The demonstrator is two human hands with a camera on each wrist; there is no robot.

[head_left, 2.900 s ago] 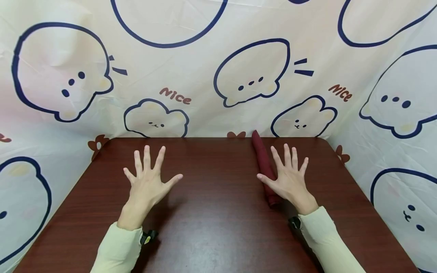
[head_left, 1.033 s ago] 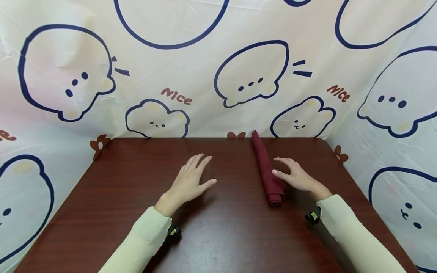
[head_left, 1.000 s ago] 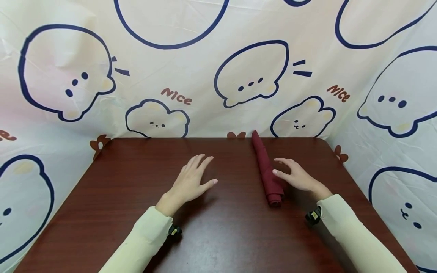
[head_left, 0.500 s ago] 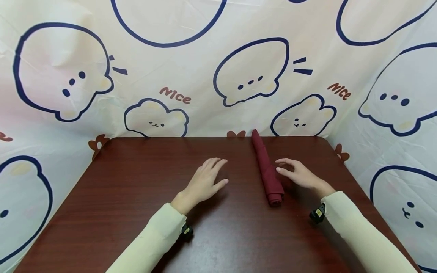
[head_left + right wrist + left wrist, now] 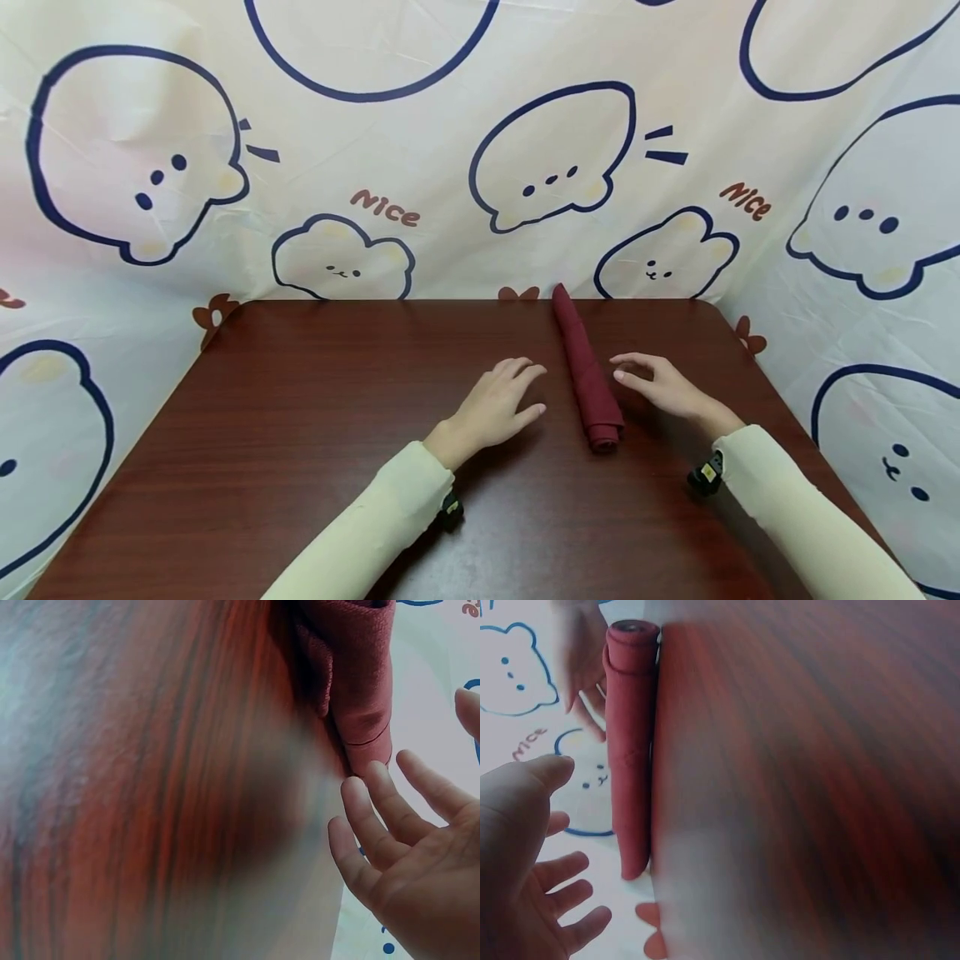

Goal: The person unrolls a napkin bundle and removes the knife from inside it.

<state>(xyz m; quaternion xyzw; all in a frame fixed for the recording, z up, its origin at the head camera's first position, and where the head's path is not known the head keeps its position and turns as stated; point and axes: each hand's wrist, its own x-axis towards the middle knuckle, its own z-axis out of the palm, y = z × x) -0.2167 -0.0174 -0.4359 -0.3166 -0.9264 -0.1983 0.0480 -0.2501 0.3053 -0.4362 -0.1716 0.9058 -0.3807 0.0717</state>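
Observation:
A dark red cloth (image 5: 588, 375), rolled into a long tapering bundle, lies on the right half of the table. Its thicker end points toward the person and its thin tip reaches the far edge. My left hand (image 5: 491, 404) hovers to its left, fingers slightly bent and apart from it. On its other side my right hand (image 5: 663, 387) hovers close by with loosely bent fingers, holding nothing. The left wrist view shows the whole cloth roll (image 5: 632, 742) beyond the spread left fingers. In the right wrist view, part of the cloth roll (image 5: 360, 675) appears past the right fingertips.
The brown wood-grain table (image 5: 300, 417) carries the roll. A white sheet (image 5: 442, 167) printed with cartoon outlines hangs behind it and along both sides. Small dark devices sit at the left wrist (image 5: 450, 508) and right wrist (image 5: 707, 475).
My left hand has moved rightward across the table toward the cloth roll. My right hand shifted to the roll's right side, its spread fingers now bent. The roll stays in place.

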